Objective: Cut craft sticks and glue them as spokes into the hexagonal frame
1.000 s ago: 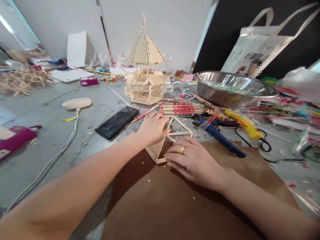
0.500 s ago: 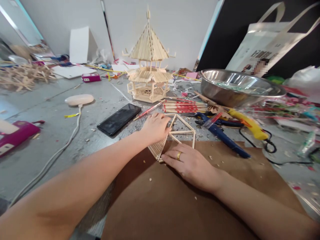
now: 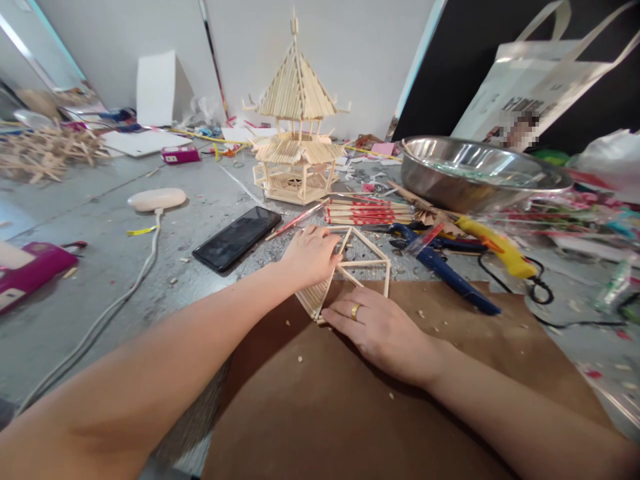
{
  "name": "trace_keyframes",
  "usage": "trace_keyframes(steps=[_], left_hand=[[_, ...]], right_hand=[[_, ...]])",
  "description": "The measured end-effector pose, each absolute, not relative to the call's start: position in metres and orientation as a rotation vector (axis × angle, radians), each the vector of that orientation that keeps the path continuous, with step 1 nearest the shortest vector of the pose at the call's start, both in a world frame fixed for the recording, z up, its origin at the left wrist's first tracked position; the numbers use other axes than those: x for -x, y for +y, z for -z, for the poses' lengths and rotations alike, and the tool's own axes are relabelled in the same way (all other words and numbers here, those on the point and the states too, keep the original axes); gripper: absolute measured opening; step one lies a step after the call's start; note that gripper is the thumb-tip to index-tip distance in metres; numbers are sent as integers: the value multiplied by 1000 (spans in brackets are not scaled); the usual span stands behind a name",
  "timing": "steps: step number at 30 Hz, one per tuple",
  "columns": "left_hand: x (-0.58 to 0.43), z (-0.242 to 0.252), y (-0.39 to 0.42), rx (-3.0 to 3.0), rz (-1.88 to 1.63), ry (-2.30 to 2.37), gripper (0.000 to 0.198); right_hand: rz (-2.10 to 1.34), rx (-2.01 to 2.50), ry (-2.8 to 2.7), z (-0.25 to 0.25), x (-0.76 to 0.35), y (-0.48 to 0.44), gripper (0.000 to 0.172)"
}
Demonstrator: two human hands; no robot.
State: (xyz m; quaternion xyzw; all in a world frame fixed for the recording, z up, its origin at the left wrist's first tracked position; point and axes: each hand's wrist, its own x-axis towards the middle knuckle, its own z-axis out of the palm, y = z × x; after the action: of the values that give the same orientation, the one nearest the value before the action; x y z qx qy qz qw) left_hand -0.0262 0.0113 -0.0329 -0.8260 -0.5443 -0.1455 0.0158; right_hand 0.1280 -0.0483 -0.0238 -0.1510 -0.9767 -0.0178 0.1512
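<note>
A small frame of thin wooden sticks (image 3: 367, 261), shaped like a pyramid roof, rests at the far edge of a brown cardboard sheet (image 3: 350, 400). My left hand (image 3: 311, 255) curls over its left slatted side, fingers closed on the sticks. My right hand (image 3: 380, 330), with a gold ring, lies flat against the frame's near corner, fingers stretched and pressing it down. Behind stands a finished stick pagoda model (image 3: 296, 127).
A black phone (image 3: 237, 238) lies left of the frame. Blue pliers (image 3: 440, 263), a yellow glue gun (image 3: 495, 247) and red-banded chopsticks (image 3: 367, 213) sit to the right, below a steel bowl (image 3: 480, 173). A white cable (image 3: 120, 293) and pink case (image 3: 30, 270) are at left.
The view shifted slightly, so the scene sits a little higher and to the right. My right hand slid a bit toward the frame's near corner; my left hand stays on the frame.
</note>
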Motion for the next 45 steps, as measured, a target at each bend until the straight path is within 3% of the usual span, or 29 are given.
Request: trace_keyframes(steps=[36, 45], left_hand=[[27, 31, 13, 2582, 503, -1681, 33], [27, 24, 11, 2558, 827, -1487, 21]], right_hand=[[4, 461, -2742, 20, -136, -43, 25], [87, 1203, -2092, -1, -183, -3, 21]])
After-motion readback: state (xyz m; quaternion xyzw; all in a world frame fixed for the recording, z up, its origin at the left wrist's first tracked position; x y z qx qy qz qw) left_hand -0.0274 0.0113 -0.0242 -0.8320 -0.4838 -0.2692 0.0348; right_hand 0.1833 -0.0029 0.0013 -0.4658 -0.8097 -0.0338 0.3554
